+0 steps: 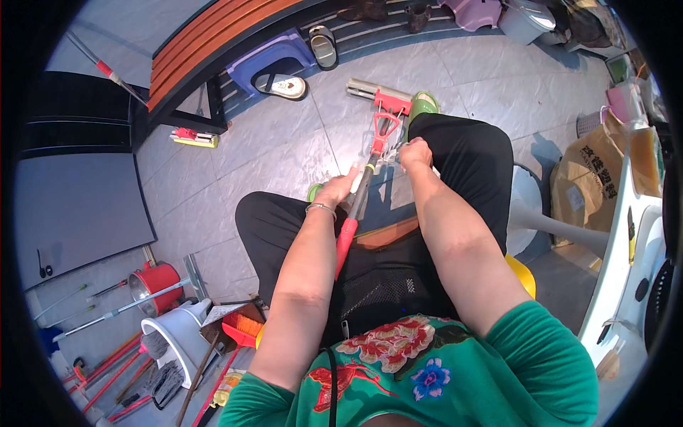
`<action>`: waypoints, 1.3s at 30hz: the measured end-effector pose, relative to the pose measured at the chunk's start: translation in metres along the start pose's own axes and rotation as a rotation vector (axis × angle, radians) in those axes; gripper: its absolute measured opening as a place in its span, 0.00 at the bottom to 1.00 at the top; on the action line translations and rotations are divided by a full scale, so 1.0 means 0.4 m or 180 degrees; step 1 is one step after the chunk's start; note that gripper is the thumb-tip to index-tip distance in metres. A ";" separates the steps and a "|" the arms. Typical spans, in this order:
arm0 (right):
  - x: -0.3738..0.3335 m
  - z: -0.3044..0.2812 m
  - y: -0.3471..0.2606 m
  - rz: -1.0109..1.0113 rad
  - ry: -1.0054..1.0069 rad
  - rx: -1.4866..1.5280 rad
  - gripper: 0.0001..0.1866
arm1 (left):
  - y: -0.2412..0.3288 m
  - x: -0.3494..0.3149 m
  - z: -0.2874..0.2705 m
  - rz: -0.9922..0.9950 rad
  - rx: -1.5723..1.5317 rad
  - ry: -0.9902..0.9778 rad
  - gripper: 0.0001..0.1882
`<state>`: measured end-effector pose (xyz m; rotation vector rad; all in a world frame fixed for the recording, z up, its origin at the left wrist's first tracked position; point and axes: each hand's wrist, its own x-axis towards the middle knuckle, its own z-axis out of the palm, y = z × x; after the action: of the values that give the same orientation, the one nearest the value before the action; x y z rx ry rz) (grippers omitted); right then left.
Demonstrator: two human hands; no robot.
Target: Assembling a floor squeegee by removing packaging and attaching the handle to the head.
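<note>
A sponge mop with a grey pole [365,191] and red fittings slants between my knees, its red grip end against my lap. The silver-and-red mop head [384,95] rests on the floor by my green slipper [423,104]. Beside the pole, my left hand [339,188] is closed, with something whitish at its fingertips that I cannot make out. My right hand [416,154] is closed in a pinch just right of the pole. Crumpled clear plastic [388,157] shows at its fingers, next to the red pull lever [385,125].
A bench with orange-brown slats [213,43] stands at upper left, near a purple stool [274,57] and loose slippers [284,87]. Several mops and a white bucket [178,341] crowd the lower left. At right are a brown paper bag [587,178] and a white table [605,285].
</note>
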<state>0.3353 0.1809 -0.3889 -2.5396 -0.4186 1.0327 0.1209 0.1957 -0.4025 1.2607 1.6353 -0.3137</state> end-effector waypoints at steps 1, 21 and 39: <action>-0.010 -0.008 -0.004 -0.0024 -0.0249 -0.0193 0.14 | -0.014 0.008 -0.001 0.0016 -0.0019 0.0009 0.46; 0.028 -0.002 -0.035 -0.0276 -0.0097 0.0637 0.07 | 0.235 -0.008 0.029 0.1502 0.1042 0.0156 0.23; -0.018 0.071 0.060 0.0216 -0.0782 -0.0965 0.19 | 0.146 0.085 0.068 0.0408 -0.3034 -0.1223 0.32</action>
<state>0.3133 0.1628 -0.4138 -2.7116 -0.5998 1.4100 0.1863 0.2208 -0.4224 0.5180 1.1192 0.2792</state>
